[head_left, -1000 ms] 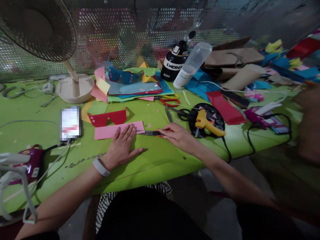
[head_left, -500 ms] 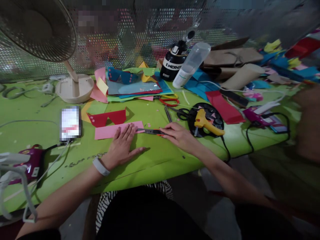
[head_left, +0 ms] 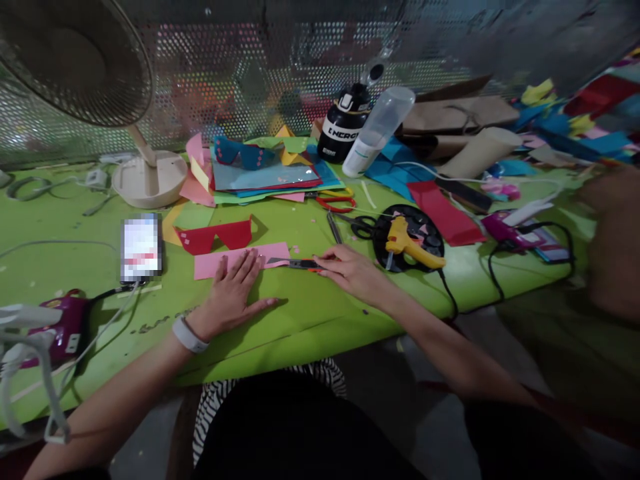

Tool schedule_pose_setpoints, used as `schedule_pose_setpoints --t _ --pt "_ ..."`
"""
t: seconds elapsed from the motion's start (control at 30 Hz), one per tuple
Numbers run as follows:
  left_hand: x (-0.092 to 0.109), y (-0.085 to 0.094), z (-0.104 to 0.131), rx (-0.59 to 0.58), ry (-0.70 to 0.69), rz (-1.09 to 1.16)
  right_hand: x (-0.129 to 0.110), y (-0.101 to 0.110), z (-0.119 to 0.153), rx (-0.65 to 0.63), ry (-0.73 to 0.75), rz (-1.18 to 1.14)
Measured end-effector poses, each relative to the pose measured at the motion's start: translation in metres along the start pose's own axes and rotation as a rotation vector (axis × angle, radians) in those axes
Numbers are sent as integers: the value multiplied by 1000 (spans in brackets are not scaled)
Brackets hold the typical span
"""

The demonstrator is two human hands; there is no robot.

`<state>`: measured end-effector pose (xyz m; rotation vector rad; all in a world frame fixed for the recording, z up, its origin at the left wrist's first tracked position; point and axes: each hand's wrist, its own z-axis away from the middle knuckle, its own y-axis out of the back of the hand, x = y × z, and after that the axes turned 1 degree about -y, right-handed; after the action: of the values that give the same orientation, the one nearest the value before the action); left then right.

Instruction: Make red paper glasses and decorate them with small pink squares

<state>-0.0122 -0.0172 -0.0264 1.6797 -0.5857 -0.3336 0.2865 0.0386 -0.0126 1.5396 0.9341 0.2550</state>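
My left hand [head_left: 227,293] lies spread, palm down, on a pink paper strip [head_left: 207,265]. Its fingers press the strip against the green tabletop. To the right, my right hand [head_left: 350,270] is closed around a pair of scissors [head_left: 303,264] with dark blades and some orange at the handle. The blades point left and meet the strip's lower right part, where a narrow sliver of pink curls along them. Just behind the strip stand red paper glasses [head_left: 215,235] with small light squares on one corner.
A phone [head_left: 141,247] and purple device [head_left: 55,327] lie left, below a fan [head_left: 150,180]. Behind are blue paper glasses [head_left: 243,153] on stacked sheets, a black bottle [head_left: 340,130] and a clear bottle [head_left: 383,127]. A yellow glue gun [head_left: 410,243] rests on a black dish at right.
My left hand has slid slightly left along the strip, which has shifted a little right. The scissor blades reach further left across the pink paper.
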Motion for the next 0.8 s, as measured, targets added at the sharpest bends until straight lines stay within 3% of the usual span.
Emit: schedule_pose_setpoints --t 0.8 --pt "3 1 -2 1 9 -9 -9 -4 -2 6 59 78"
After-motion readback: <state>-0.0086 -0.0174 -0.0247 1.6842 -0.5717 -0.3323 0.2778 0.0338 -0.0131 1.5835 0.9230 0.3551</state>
